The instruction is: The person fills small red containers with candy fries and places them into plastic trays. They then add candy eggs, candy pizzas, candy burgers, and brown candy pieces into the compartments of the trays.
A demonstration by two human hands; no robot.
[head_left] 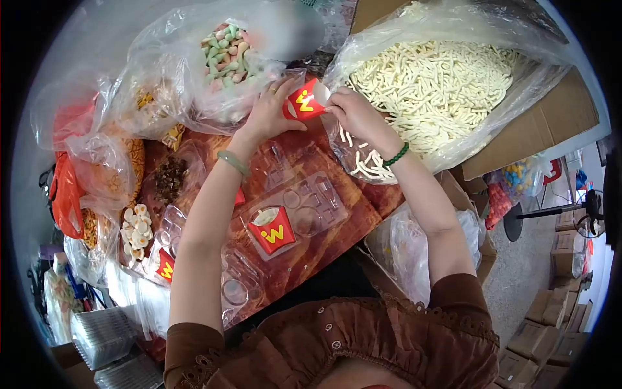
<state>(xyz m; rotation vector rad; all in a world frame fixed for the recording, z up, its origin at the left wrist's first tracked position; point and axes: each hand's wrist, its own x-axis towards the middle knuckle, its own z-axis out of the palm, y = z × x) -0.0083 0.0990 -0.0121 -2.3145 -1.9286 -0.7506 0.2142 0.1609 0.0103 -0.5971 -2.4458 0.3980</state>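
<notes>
My left hand (pixel 267 111) holds a small red fries carton (pixel 303 102) with a yellow mark, fingers above it and thumb below. At the carton's white open end, my right hand (pixel 355 114) is closed, its fingertips pinching the edge. Just beyond that hand lies a big heap of pale fry-shaped sticks (pixel 434 84) in a plastic-lined cardboard box. Below my hands, a clear moulded tray (pixel 317 206) rests on the table, and a second red carton (pixel 272 231) filled with pale pieces sits in its left compartment.
Around the reddish table (pixel 337 240) stand bags of pastel bottle-shaped sweets (pixel 227 55) and orange-patterned packets (pixel 136 162). Egg-like sweets (pixel 136 230) and dark brown pieces (pixel 170 180) lie at the left. Stacked clear trays (pixel 103 337) are lower left; a plastic-lined box (pixel 414 246) stands at the right.
</notes>
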